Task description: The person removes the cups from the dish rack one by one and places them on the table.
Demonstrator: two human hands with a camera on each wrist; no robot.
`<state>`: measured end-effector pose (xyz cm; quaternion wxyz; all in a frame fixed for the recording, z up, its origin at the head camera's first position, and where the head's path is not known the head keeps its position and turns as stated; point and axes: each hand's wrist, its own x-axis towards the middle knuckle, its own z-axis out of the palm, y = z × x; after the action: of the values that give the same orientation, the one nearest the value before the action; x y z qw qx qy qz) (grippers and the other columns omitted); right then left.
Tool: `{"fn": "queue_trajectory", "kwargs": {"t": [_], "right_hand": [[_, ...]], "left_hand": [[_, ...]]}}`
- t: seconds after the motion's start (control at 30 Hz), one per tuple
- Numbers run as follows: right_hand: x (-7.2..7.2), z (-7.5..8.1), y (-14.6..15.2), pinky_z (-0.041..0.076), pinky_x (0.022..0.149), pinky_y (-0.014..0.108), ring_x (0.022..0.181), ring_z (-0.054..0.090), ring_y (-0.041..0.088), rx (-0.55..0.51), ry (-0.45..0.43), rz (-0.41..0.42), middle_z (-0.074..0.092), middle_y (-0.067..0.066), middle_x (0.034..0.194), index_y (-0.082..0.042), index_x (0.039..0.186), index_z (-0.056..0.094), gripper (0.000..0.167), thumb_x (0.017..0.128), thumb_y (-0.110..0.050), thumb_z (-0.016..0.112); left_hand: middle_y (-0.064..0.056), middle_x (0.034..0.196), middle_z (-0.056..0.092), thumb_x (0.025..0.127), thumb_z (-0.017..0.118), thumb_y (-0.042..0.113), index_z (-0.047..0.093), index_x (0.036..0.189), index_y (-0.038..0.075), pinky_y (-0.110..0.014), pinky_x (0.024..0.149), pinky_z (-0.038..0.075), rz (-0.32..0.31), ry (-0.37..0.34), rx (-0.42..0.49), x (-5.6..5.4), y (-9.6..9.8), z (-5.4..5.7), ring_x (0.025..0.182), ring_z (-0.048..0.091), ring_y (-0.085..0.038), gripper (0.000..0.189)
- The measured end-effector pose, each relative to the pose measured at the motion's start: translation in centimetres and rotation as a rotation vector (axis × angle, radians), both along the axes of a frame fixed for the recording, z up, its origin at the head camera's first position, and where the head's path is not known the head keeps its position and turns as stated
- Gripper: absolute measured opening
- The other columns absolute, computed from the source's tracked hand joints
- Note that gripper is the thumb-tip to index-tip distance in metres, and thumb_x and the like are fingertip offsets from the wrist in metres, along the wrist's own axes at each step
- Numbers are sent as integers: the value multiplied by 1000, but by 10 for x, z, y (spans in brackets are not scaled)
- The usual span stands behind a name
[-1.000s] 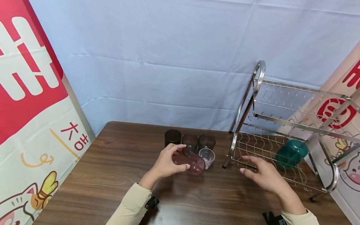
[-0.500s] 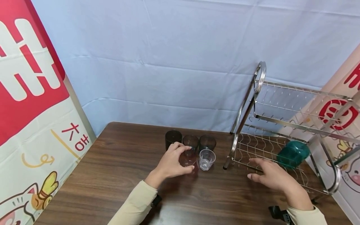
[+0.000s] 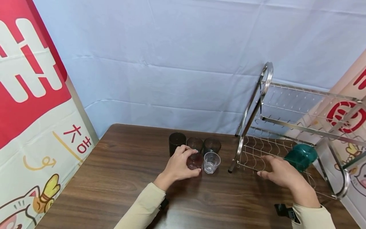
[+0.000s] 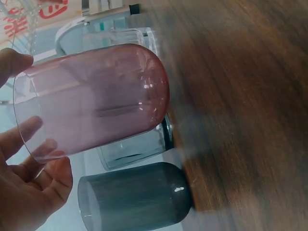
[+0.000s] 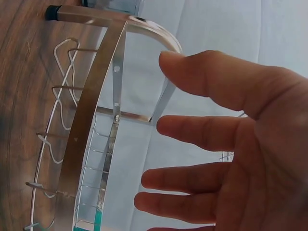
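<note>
My left hand [image 3: 178, 164] grips a pink see-through glass [image 4: 96, 96] near its rim, thumb on one side and fingers on the other. The pink glass stands upright, its rounded base close to the tabletop. Just right of it is a small clear faceted cup [image 3: 211, 163]. Behind stand a dark, nearly black glass [image 3: 177, 142] and two smoky grey glasses, one [image 3: 195, 142] behind the pink glass and one [image 3: 212, 144] to its right. My right hand [image 3: 281, 173], fingers spread and holding nothing, hovers over the front of the metal dish rack [image 3: 303, 125].
A teal glass [image 3: 303, 155] lies on its side on the rack's lower wire shelf, beyond my right hand. The rack's left legs stand right of the cups. Pale blue cloth [image 3: 171, 63] hangs behind the wooden table [image 3: 120, 165], with a printed banner [image 3: 43, 133] at left.
The pink glass was tilted in my left hand; it has turned upright and moved down left of the clear cup. My right hand has shifted slightly right.
</note>
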<state>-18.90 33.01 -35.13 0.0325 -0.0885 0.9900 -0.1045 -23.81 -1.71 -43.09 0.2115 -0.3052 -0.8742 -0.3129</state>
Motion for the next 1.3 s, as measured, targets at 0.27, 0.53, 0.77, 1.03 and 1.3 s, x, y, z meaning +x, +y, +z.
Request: {"fn": "queue_trajectory", "kwargs": {"t": [0.27, 0.53, 0.77, 1.03, 1.3], "right_hand": [[-5, 3, 13, 39, 75, 63, 101, 44, 57, 16, 23, -60, 47, 41, 110, 14, 121, 48, 71, 77, -34, 75], [-9, 5, 35, 38, 69, 68, 96, 41, 62, 55, 43, -154, 40, 44, 110, 15, 120, 45, 72, 76, -33, 75], [-11, 8, 52, 35, 69, 70, 100, 31, 65, 53, 84, -192, 31, 44, 116, 11, 122, 42, 70, 78, -34, 73], [-15, 1, 66, 32, 67, 70, 99, 30, 62, 41, 183, -231, 31, 41, 114, 8, 123, 42, 65, 79, -29, 70], [-23, -3, 84, 27, 72, 73, 105, 24, 65, 20, 231, -241, 22, 45, 124, 9, 126, 37, 68, 80, -29, 69]], "left_hand": [[-1, 103, 50, 61, 75, 42, 66, 113, 13, -32, 74, 46, 11, 6, -23, -4, 8, 3, 93, 45, -18, 60], [-3, 104, 49, 60, 76, 40, 66, 113, 11, -31, 72, 44, 54, -8, -36, -8, 18, 9, 92, 43, -20, 61], [-5, 107, 49, 60, 77, 39, 66, 113, 12, -32, 75, 44, 83, -40, -32, -12, 22, 12, 93, 42, -20, 61], [-5, 111, 48, 63, 76, 40, 65, 115, 11, -33, 77, 43, 86, -99, -44, -13, 23, 10, 96, 41, -21, 60], [-6, 113, 49, 65, 76, 40, 64, 116, 13, -34, 77, 42, 101, -113, -79, -14, 23, 6, 97, 42, -22, 59]]}}
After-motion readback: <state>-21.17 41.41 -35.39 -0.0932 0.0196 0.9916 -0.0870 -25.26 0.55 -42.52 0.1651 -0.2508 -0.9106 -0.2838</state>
